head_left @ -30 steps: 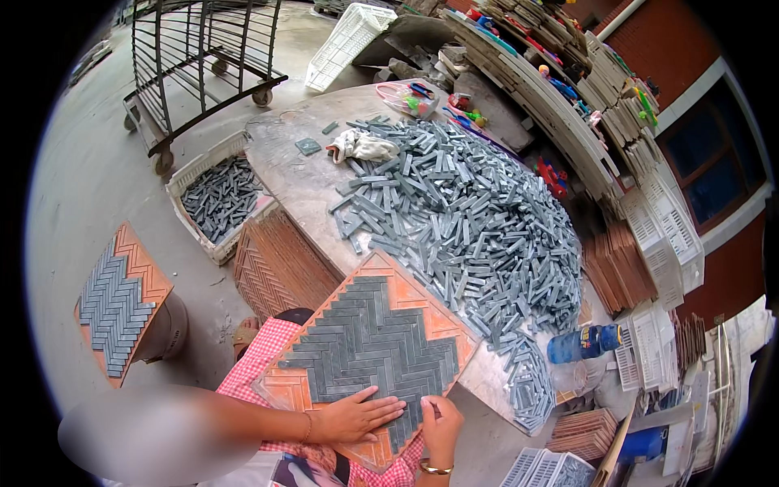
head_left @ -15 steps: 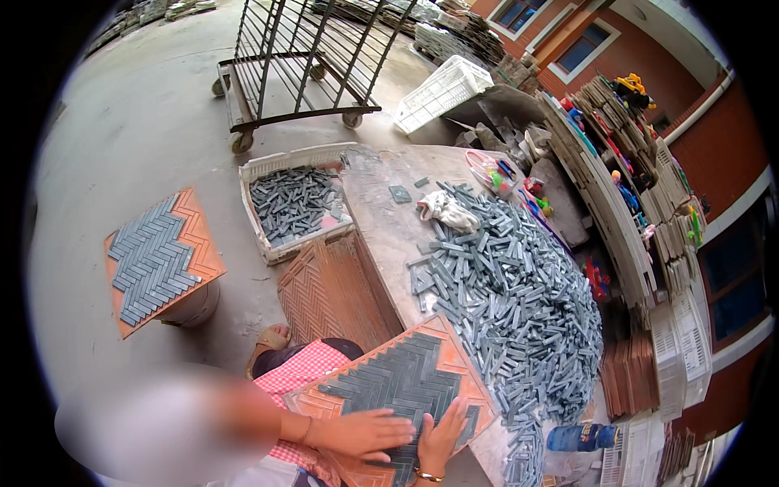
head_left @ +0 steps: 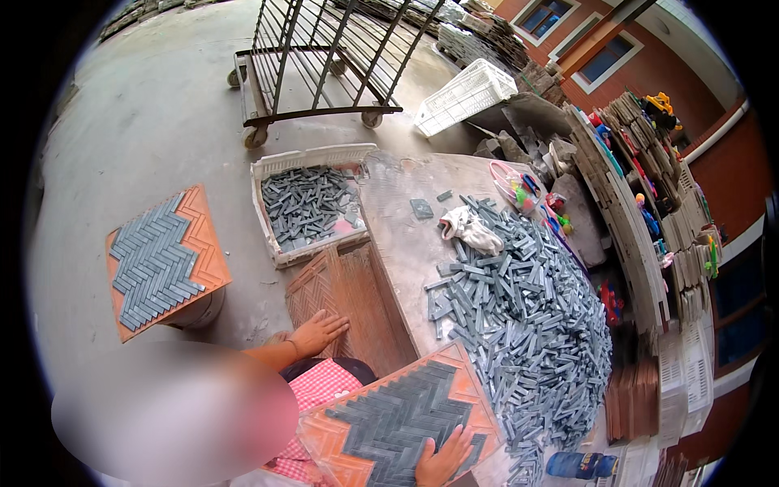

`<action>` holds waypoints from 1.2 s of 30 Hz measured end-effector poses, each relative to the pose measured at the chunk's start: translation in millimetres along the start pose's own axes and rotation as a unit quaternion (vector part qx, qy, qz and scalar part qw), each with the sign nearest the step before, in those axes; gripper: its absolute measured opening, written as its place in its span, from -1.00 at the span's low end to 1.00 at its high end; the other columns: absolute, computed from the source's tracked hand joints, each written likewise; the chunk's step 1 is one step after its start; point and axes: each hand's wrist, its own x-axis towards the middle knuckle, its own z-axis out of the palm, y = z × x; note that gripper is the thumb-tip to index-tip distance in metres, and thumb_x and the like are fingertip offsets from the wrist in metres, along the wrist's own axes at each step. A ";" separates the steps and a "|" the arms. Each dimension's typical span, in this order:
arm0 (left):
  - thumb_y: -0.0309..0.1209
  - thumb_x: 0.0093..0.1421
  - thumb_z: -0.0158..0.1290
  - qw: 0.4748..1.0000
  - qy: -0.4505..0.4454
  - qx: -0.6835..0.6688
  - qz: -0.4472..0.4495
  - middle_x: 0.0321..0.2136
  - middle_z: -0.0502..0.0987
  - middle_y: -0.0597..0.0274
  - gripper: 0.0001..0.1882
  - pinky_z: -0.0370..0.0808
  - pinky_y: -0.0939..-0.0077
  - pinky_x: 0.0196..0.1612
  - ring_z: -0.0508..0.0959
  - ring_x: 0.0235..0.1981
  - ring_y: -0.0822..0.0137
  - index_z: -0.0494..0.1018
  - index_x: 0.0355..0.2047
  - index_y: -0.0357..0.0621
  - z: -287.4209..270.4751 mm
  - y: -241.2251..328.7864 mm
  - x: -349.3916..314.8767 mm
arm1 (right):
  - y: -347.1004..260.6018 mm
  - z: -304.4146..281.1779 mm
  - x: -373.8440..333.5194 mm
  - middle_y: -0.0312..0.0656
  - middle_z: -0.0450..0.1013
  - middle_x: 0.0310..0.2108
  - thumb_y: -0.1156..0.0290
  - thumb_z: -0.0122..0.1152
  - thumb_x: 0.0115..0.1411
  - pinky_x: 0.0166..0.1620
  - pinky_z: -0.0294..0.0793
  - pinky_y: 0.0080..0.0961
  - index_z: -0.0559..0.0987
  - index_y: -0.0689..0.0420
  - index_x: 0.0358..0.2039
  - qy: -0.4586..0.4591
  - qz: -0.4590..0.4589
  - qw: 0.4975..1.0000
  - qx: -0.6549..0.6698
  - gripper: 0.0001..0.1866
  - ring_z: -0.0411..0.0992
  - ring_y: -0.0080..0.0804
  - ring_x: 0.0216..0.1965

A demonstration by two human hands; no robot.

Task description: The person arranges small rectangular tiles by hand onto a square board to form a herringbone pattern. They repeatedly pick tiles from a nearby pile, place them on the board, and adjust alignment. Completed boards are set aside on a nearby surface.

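In front of me lies an orange tray [head_left: 349,467] with herringbone grooves, with dark grey strip tiles [head_left: 402,418] laid zigzag in its middle. My right hand [head_left: 445,458] rests on the tiles near the tray's right corner, its fingers extended and holding nothing. My left hand [head_left: 320,331] is away from the tray, stretched flat with fingers out over a brown herringbone-grooved board [head_left: 316,284]; whether it touches the board I cannot tell. A pink checked cloth [head_left: 320,381] covers my lap. A blurred patch hides my left upper arm.
A large heap of grey strip tiles [head_left: 527,325] covers the table's right side, with a white glove [head_left: 471,230] at its edge. Another part-tiled orange tray [head_left: 213,239] stands left. Behind are a white crate of strips [head_left: 272,207] and a wheeled rack [head_left: 324,109]. A blue bottle [head_left: 580,464] lies right.
My left hand has left the tiled tray and moved up and left to the brown board. My right hand stays on the tiles. The view has shifted slightly.
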 end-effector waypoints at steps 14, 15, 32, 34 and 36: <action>-0.30 0.02 -0.08 0.981 -0.044 0.116 0.147 -0.28 0.42 0.38 -0.83 0.33 0.50 -0.26 0.37 -0.23 0.39 0.53 -0.49 0.05 -20.2 -19.0 37.4 | 7.9 15.4 -6.9 0.10 0.01 0.23 0.08 0.09 0.08 0.27 -0.16 -0.07 0.11 0.25 0.21 0.015 0.001 0.999 0.048 -0.22 -0.05 0.01 0.26; -0.30 0.01 -0.06 0.973 -0.067 0.137 0.172 -0.31 0.43 0.38 -0.84 0.34 0.49 -0.27 0.38 -0.24 0.39 0.53 -0.53 0.05 -18.8 -20.9 45.5 | 7.7 13.2 -4.8 0.09 0.02 0.23 0.09 0.09 0.08 0.27 -0.16 -0.07 0.11 0.25 0.21 0.012 0.004 0.998 0.057 -0.22 -0.05 0.01 0.26; -0.38 0.03 -0.05 0.952 -0.207 0.192 0.122 -0.48 0.58 0.13 -0.80 0.50 0.28 -0.42 0.59 -0.43 0.12 0.57 -0.52 -0.13 -164.9 -127.2 120.9 | 4.4 1.5 -4.1 0.06 0.09 0.20 0.09 0.11 0.07 0.25 -0.08 -0.09 0.18 0.22 0.18 0.054 0.012 0.992 0.109 -0.27 0.02 -0.06 0.24; -0.40 0.00 -0.02 0.954 -0.201 0.204 0.089 -0.49 0.58 0.09 -0.82 0.50 0.27 -0.39 0.58 -0.41 0.10 0.57 -0.53 -0.15 -214.3 -137.8 119.6 | 5.3 7.8 -4.8 0.06 0.11 0.19 0.09 0.12 0.07 0.25 -0.07 -0.10 0.20 0.22 0.17 0.062 0.013 0.992 0.109 -0.27 0.03 -0.06 0.24; -0.38 -0.07 0.02 0.963 -0.172 0.186 0.094 -0.53 0.56 0.08 -0.86 0.47 0.23 -0.40 0.56 -0.43 0.08 0.56 -0.58 -0.12 -251.9 -163.0 112.3 | 6.8 10.6 -5.7 0.06 0.13 0.18 0.10 0.13 0.06 0.25 -0.07 -0.11 0.23 0.22 0.16 0.066 -0.001 0.992 0.111 -0.29 0.03 -0.07 0.24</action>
